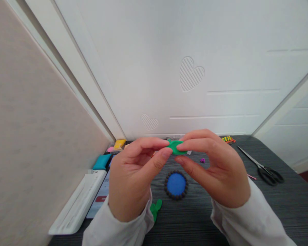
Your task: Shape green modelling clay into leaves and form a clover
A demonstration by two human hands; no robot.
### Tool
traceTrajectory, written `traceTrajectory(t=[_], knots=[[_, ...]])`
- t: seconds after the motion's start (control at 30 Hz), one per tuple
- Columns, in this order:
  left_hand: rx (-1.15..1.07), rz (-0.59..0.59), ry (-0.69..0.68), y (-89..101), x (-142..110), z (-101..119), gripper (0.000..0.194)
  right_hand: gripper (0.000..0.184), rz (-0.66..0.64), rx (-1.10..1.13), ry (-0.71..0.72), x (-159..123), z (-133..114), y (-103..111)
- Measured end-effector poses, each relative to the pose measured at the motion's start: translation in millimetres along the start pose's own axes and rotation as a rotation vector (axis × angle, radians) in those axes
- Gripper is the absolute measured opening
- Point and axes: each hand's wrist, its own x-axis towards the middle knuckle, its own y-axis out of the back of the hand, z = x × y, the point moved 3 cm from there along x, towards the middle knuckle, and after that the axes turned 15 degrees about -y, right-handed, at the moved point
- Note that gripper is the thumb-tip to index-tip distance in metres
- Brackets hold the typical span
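Note:
A flat piece of green clay is held up in front of me, pinched from both sides. My left hand grips its left edge between thumb and forefinger. My right hand pinches its right edge, thumb on top. Below them on the dark striped table lies a round blue clay disc ringed with small dark beads. A second small green clay piece lies near my left wrist.
Black scissors lie at the right. A white tray and a printed card sit at the left, with teal, yellow and pink clay blocks behind. A purple crumb and small yellow balls lie near the white door.

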Motion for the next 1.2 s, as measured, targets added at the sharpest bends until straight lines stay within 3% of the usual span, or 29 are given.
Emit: traceTrajectory(t=[0.5, 1.2], knots=[[-0.218, -0.098, 0.186, -0.8, 1.4, -4.0, 0.013, 0.015, 0.032, -0.019, -0.032, -0.7, -3.0, 2.6], [-0.168, -0.081, 0.176, 0.8, 0.8, -4.0, 0.012, 0.016, 0.049, -0.105, -0.016, -0.8, -5.9, 3.6]])
